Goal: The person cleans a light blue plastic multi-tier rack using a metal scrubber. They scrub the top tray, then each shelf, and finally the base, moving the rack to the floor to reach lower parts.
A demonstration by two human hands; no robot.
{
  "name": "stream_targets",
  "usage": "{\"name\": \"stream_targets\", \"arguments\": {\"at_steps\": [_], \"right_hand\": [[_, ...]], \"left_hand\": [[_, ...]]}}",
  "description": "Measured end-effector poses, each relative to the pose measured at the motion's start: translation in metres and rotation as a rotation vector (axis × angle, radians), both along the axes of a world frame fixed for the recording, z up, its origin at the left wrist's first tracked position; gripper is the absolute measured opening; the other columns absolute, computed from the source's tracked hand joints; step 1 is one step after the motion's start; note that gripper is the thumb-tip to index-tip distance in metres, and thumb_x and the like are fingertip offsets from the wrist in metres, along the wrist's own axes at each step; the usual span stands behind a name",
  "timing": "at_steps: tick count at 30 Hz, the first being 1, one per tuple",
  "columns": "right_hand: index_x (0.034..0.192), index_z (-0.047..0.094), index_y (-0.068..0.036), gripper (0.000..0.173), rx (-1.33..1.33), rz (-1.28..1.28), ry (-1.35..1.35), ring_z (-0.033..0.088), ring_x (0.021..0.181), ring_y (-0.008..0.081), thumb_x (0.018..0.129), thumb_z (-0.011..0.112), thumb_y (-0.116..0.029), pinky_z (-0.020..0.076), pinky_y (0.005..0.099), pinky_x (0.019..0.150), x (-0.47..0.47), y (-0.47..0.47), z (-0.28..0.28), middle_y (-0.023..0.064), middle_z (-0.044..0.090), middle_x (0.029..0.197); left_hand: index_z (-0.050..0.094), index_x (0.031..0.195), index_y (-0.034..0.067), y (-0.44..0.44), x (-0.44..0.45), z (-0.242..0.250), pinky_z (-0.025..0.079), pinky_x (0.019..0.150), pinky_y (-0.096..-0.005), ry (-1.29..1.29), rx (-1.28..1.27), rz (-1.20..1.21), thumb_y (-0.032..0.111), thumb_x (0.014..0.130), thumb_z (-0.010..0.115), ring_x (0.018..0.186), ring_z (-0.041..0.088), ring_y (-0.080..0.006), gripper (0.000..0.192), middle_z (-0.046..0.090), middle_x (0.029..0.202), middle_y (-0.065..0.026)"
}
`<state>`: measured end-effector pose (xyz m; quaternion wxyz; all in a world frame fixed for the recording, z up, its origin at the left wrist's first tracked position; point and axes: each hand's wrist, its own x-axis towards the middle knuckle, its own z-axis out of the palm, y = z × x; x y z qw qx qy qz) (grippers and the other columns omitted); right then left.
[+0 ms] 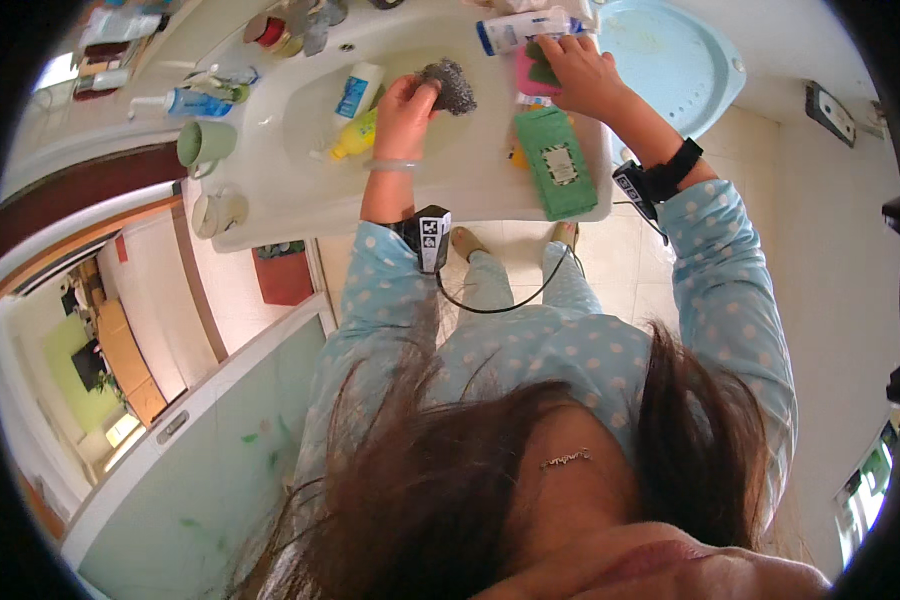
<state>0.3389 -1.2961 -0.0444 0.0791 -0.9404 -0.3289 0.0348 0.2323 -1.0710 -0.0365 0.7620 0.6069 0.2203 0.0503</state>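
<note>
Over the basin of a white sink (465, 169), my left hand (412, 101) grips a grey metal scouring pad (450, 86). My right hand (581, 71) has its fingers on a dark green pad (541, 69), above a pink item (526, 75) at the sink's right side; whether it holds the pad is unclear. A white bottle with a blue label (358, 91) and a yellow bottle (356, 136) lie in the basin. Below my right hand, a green packet (556, 163) rests on the sink's rim.
A white tube with a blue cap (521, 31) lies behind the pink item. A light blue plastic tub (675, 60) stands at the right. Along the left rim are a green mug (206, 146), a glass jar (220, 213) and a blue pump bottle (195, 103). A cable (495, 310) hangs between my wrists.
</note>
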Motion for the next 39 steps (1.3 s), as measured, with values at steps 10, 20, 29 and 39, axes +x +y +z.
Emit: {"name": "stream_targets", "arguments": {"at_steps": [10, 20, 29, 39], "right_hand": [[0.128, 0.033, -0.018, 0.08, 0.169, 0.14, -0.117, 0.05, 0.098, 0.0317, 0.062, 0.074, -0.034, 0.0458, 0.0484, 0.073, -0.007, -0.012, -0.021, 0.0097, 0.052, 0.103], [0.132, 0.029, -0.014, 0.086, 0.232, 0.09, -0.133, 0.045, 0.107, 0.0328, 0.062, 0.074, -0.037, 0.0444, 0.0491, 0.074, -0.012, -0.017, -0.02, 0.0119, 0.048, 0.112], [0.124, 0.043, -0.009, 0.061, 0.426, -0.006, -0.218, 0.043, 0.112, 0.0338, 0.071, 0.069, -0.021, 0.0384, 0.0424, 0.093, -0.007, -0.104, -0.017, 0.0163, 0.048, 0.119], [0.123, 0.043, 0.003, 0.067, 0.497, -0.852, 0.333, 0.052, 0.106, 0.0333, 0.075, 0.066, -0.038, 0.0417, 0.0386, 0.089, 0.016, -0.282, -0.166, 0.0256, 0.052, 0.115]], "left_hand": [[0.056, 0.085, 0.007, 0.046, -0.024, -0.037, 0.039, 0.055, -0.0221, 0.185, 0.082, 0.053, 0.02, 0.077, 0.061, 0.07, 0.049, -0.007, 0.016, 0.055, 0.079, 0.0018], [0.057, 0.09, 0.007, 0.049, -0.025, -0.046, 0.039, 0.057, -0.0241, 0.206, 0.043, 0.034, 0.021, 0.079, 0.059, 0.074, 0.051, -0.0086, 0.017, 0.057, 0.084, -0.0001], [0.056, 0.101, 0.013, 0.029, -0.016, -0.027, 0.043, 0.067, -0.0337, -0.039, -0.449, -0.157, 0.029, 0.084, 0.055, 0.086, 0.054, -0.0181, 0.023, 0.058, 0.102, -0.0042], [0.055, 0.107, 0.01, 0.006, -0.036, -0.013, 0.042, 0.079, -0.0429, -0.128, -0.74, -0.136, 0.028, 0.083, 0.055, 0.104, 0.051, -0.0251, 0.03, 0.054, 0.118, -0.0092]]}}
